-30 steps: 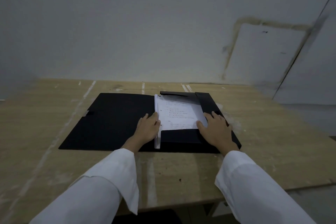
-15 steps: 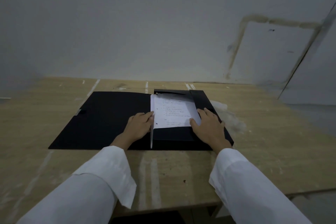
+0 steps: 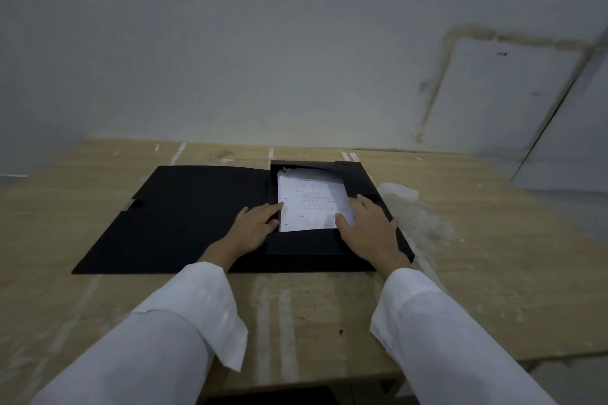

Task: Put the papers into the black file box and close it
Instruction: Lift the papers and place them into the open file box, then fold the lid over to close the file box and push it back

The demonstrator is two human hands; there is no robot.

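Black file box [image 3: 204, 217] lies open flat on the counter [image 3: 477, 273], cover spread leftward. Papers [image 3: 311, 200] sit in its right tray, long axis running away from the person. Left hand [image 3: 255, 230] spread flat at the papers' left edge, right hand [image 3: 370, 230] spread flat on their near right corner.

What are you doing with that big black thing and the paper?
A person in white sleeves is packing papers into a black file box that lies open on a wooden table. The sheets sit in the right half, tucked under its near flap. The left hand rests flat beside the stack's left edge and the right hand presses on its right side. The wide lid lies open flat to the left, so the box is not closed yet.
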